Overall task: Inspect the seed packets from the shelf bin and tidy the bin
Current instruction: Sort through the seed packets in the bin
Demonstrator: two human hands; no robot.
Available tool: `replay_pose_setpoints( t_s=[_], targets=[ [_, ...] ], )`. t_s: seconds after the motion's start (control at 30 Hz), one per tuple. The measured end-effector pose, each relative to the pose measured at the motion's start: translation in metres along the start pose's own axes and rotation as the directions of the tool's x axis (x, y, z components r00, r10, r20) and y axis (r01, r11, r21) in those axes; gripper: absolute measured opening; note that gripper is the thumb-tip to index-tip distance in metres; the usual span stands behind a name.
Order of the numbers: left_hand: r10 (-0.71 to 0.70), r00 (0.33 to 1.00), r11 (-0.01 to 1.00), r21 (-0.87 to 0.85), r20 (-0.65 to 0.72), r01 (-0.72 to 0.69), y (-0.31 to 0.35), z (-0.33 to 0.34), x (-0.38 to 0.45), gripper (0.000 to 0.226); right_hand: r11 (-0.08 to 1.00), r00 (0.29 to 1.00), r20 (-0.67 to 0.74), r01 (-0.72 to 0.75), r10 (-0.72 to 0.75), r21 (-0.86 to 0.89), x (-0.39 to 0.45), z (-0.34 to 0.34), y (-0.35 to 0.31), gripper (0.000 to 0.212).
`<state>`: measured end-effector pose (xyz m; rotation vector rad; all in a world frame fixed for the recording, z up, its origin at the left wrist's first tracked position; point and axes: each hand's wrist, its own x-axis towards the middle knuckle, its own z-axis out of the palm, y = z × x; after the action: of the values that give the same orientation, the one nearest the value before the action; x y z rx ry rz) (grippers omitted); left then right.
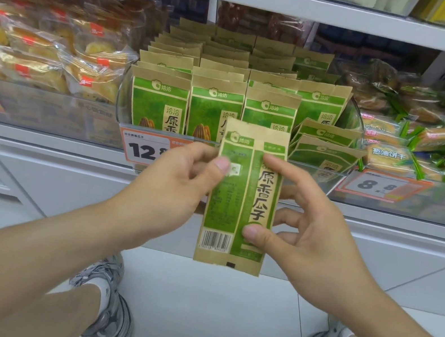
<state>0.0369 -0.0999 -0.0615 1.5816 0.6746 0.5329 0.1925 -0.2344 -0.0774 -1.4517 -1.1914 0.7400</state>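
**Back of a kraft-paper seed packet held up before the bin**

A flat, rectangular seed packet (241,198), matte tan kraft paper printed with green panels, stands upright in front of the shelf, held in both hands. Its back faces the camera: a vertical seam, a barcode low on the left, large dark characters down the right strip. The left hand (180,181) pinches the packet's upper left edge, thumb pressed on the face and fingers curled behind. The right hand (303,227) grips the right edge, thumb on the lower green strip, index finger touching higher up, the other fingers loosely bent behind.

Just behind, the clear plastic bin (357,123) with rounded corners holds rows of matching packets (214,107) standing upright; at the right front several lean tilted. A glossy orange-edged price tag (144,148) is on the bin's front. Crinkly cellophane pastries (56,59) lie to the left, green-ended wrapped biscuits (416,143) to the right.
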Motion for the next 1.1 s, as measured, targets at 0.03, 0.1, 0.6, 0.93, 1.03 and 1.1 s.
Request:
replay_pose_setpoints(
  t_s=[0.03,0.1,0.6,0.93,1.03,1.1],
  targets=[
    [-0.026,0.998,1.000,0.013,0.052,0.026,0.000,-0.001,-0.001,0.024,1.000,1.000,-0.030,0.003,-0.003,0.009,0.001,-0.001,0.001,0.083],
    [-0.050,0.993,0.999,0.019,0.104,0.048,0.002,-0.003,-0.004,0.027,0.999,0.999,-0.048,0.002,0.000,0.036,0.003,-0.003,0.001,0.084],
    [0.165,0.962,0.977,0.167,-0.217,-0.130,-0.003,0.003,-0.005,0.036,0.998,0.991,0.125,0.051,-0.048,-0.023,0.002,-0.011,-0.012,0.120],
    [-0.021,0.976,0.958,-0.275,0.216,0.082,0.006,0.024,-0.018,0.047,0.998,0.998,-0.047,0.051,-0.049,0.040,-0.004,-0.003,-0.017,0.086],
    [-0.010,0.953,0.965,-0.248,0.303,0.089,0.005,0.022,-0.015,0.058,0.999,0.998,-0.047,0.037,-0.035,0.032,-0.001,-0.006,-0.008,0.081],
    [0.030,0.942,0.989,-0.149,0.334,0.021,0.009,0.018,-0.014,0.041,0.998,0.998,-0.042,0.056,-0.055,0.012,-0.001,-0.007,-0.005,0.079]
  ],
)
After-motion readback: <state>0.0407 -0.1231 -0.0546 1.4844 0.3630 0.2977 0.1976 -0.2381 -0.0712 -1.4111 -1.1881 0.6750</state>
